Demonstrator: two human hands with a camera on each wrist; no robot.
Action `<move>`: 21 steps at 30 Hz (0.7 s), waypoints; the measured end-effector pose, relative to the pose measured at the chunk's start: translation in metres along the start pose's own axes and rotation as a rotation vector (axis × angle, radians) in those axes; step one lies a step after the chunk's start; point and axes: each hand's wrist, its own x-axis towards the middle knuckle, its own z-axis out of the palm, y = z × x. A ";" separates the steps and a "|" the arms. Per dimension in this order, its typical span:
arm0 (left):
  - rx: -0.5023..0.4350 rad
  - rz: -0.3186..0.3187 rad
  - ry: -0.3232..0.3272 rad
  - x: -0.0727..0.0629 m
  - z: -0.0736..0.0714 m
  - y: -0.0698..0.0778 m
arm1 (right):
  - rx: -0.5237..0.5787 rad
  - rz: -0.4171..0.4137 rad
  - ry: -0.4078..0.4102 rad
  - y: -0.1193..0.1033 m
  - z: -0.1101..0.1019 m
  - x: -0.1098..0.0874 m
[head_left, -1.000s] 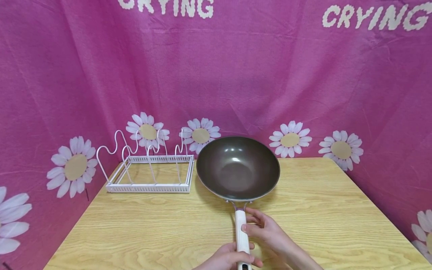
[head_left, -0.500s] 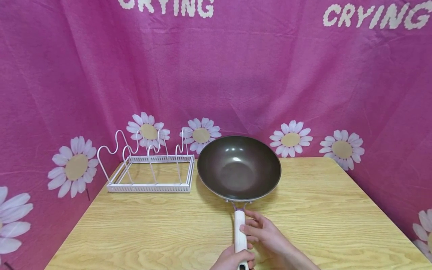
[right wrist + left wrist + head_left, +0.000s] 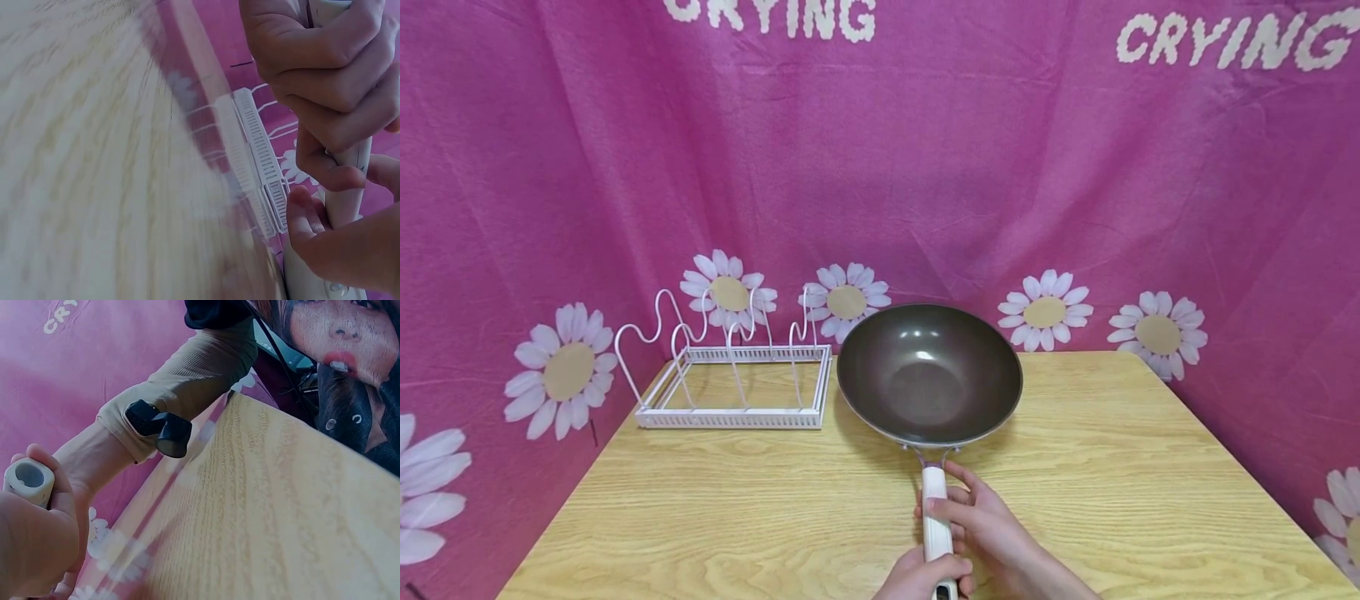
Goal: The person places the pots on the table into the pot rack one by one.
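A wok [image 3: 929,375] with a dark inside and a pale handle [image 3: 936,517] is in the middle of the head view, handle toward me. My left hand [image 3: 922,575] grips the handle's end, fingers wrapped round it. Higher up, near the metal bracket, my right hand [image 3: 988,521] holds the handle with its thumb across the top and fingers reaching underneath. In the left wrist view, the hollow handle end [image 3: 30,481] pokes out of my left fist. The right wrist view shows the left hand's curled fingers [image 3: 340,81] on the handle, beside my right hand [image 3: 350,250].
A white wire pan rack [image 3: 730,418] with several upright loops stands on the wooden table [image 3: 737,508], left of the wok. A pink curtain [image 3: 925,167] with daisies hangs behind and along both sides. A printed cloth with a face [image 3: 347,337] shows in the left wrist view.
My left hand has shifted a little right and closed more tightly round the handle's end. My right hand's fingers have come further round under the handle. Wok and rack stay nearly in place.
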 end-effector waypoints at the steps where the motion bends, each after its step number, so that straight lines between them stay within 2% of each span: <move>1: 0.002 0.001 0.004 0.000 0.000 -0.001 | -0.004 0.001 0.003 0.000 0.001 0.001; 8: 0.062 0.022 0.042 0.002 -0.001 -0.006 | 0.021 0.007 0.042 0.005 0.010 0.005; 15: 0.033 0.038 0.064 0.006 -0.002 -0.007 | 0.005 -0.009 0.100 0.007 0.017 0.007; 21: 0.110 0.045 0.105 0.008 -0.004 -0.009 | -0.044 0.006 0.101 0.007 0.020 0.009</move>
